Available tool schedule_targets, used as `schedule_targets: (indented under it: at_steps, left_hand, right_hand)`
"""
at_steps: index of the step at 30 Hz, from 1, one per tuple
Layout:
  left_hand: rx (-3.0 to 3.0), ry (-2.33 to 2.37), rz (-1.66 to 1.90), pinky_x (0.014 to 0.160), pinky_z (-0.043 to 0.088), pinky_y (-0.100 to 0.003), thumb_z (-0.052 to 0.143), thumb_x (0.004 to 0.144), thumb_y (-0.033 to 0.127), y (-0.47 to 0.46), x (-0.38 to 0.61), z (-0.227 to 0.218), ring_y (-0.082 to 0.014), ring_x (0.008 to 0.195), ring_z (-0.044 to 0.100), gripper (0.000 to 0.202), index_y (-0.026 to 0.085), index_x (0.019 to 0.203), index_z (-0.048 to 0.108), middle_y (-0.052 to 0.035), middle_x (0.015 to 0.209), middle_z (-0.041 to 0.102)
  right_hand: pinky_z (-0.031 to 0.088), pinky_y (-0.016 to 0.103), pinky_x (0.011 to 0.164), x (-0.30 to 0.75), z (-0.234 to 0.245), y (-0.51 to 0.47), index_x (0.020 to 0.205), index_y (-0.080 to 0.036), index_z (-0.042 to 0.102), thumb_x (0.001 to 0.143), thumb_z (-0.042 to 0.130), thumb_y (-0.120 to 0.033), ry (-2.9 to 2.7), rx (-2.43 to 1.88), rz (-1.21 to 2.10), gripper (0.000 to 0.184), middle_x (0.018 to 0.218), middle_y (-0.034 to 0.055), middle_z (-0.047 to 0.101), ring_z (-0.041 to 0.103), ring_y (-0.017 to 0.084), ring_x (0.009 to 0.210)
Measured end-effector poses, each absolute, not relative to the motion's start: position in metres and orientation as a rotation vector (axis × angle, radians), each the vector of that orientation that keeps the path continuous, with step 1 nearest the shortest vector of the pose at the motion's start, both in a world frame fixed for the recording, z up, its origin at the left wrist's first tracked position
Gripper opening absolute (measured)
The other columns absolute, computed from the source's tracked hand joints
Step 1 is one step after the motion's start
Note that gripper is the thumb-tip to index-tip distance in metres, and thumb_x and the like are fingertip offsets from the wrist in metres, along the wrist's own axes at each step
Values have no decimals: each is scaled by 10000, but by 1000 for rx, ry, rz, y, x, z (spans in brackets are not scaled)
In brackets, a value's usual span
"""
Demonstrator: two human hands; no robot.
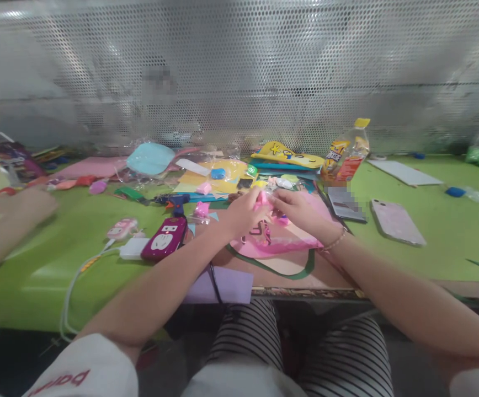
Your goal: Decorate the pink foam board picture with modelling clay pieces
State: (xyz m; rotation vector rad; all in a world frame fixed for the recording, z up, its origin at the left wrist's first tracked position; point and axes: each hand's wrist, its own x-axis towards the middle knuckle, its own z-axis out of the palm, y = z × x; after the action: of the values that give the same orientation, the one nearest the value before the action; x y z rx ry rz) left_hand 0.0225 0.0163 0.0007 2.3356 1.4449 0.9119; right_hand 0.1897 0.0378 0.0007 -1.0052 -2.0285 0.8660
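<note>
My left hand [243,214] and my right hand [301,212] meet above a pink foam sheet [281,240] at the table's middle. Both pinch a small pink craft piece [262,201] between their fingertips. The fingers of each hand are closed on it. A small pink scrap [201,209] lies just left of my left hand. A blue glue gun [177,203] rests to the left of that.
A maroon phone [164,238] and a white charger [131,249] with its cable lie left. A pink phone [397,221] lies right, a snack bag [345,151] behind it. Coloured foam sheets [212,179] crowd the back. Another person's arm [11,218] reaches in at the left.
</note>
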Motion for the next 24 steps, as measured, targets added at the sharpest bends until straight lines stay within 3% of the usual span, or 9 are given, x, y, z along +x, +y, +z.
schedule_targets:
  at_steps: [5,9,16,20,24]
  left_hand:
    - [2104,1350,1166,579,312,-256,363,875,374,24,22,2,-118,607,408,314,190,621,383,29,594,408]
    - [2121,1335,1195,589,304,-255,388,864,321,25,22,3,-112,595,406,307,180,592,408,33,569,408]
    - [2237,1367,1150,551,256,-256,409,848,221,23,25,0,-98,539,340,313,187,559,292,51,521,319]
    - [2290,1355,1155,545,245,-256,398,854,227,23,23,1,-97,533,338,309,188,567,289,51,522,317]
    - [2319,1329,1157,544,240,-252,393,856,263,25,19,3,-97,535,333,329,188,563,264,49,527,303]
  right_hand:
    - [344,227,513,191,0,38,668,-185,477,828,520,-418,-2049,-948,954,286,604,-36,461,447,93,549]
    - [323,221,505,192,5,35,620,-179,487,832,516,-406,-2054,-1012,870,312,573,-33,479,447,90,534]
    - [301,230,514,193,2,36,600,-183,457,848,464,-291,-2209,-949,644,271,555,-34,440,408,99,542]
    - [283,234,512,192,2,34,573,-193,387,834,433,-235,-2225,-892,537,269,548,-37,393,370,97,531]
    - [300,239,526,192,5,33,598,-193,425,833,436,-264,-2225,-911,543,246,569,-21,435,401,113,562]
